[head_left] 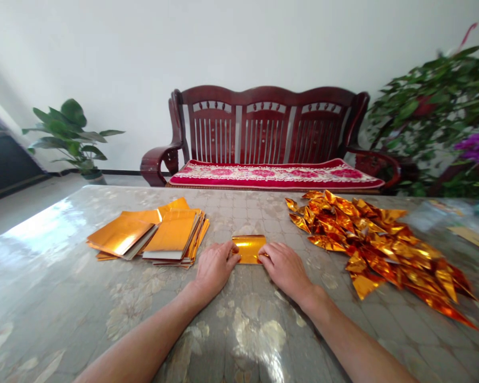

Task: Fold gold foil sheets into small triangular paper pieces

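Observation:
Between my hands, on the patterned tabletop, lies a sheet of gold foil paper (249,249) with its far edge curled up. My left hand (217,264) grips the sheet's left edge, thumb and fingers pinched together. At the right edge, my right hand (285,267) pinches the same sheet in a like way. Left of my hands sit stacks of flat gold foil paper (171,231), some sheets showing pale undersides. To the right spreads a heap of folded, pointed gold foil pieces (377,244).
The table (143,324) has a glossy covering with a floral pattern. Clear plastic wrapping (437,215) lies at its right end. Beyond the far edge stands a dark red wooden bench (263,127), with a potted plant (74,135) to its left and leafy plants (435,106) to its right.

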`<state>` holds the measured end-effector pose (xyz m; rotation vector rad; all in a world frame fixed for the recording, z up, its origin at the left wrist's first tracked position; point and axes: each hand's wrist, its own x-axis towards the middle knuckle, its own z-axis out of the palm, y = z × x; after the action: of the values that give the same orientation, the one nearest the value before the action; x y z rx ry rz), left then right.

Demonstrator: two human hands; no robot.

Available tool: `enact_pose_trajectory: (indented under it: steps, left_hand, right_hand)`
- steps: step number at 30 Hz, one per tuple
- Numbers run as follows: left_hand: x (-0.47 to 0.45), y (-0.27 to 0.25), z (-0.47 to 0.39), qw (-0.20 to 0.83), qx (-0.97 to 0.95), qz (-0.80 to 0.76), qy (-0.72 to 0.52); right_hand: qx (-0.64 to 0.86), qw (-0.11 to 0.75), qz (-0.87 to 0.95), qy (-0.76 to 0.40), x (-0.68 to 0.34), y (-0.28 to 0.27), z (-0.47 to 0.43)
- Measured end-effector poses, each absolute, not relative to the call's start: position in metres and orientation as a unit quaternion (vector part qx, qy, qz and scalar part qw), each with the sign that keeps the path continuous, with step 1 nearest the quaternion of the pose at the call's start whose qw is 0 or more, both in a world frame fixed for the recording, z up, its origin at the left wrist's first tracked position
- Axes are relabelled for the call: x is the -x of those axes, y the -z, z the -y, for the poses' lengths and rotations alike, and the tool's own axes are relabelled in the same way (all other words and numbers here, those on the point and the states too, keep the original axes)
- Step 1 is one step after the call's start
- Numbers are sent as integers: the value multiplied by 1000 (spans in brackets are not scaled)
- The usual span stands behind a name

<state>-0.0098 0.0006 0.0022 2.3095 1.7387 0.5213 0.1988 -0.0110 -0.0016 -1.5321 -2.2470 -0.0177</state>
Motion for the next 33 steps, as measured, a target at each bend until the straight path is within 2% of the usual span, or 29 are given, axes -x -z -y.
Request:
enact_pose_trajectory:
  steps: [9,27,33]
  left_hand:
    - [9,-2,0,98,-784,-586,-179]
    - [10,-1,1,78,-798,-570,-181]
    - [8,-1,3,37,-832,-504,-231]
  right_hand:
    - [546,224,807,20,-198,5,11]
    - [554,200,808,23,-196,3,13]
    - [555,197,808,21,-196,2,14]
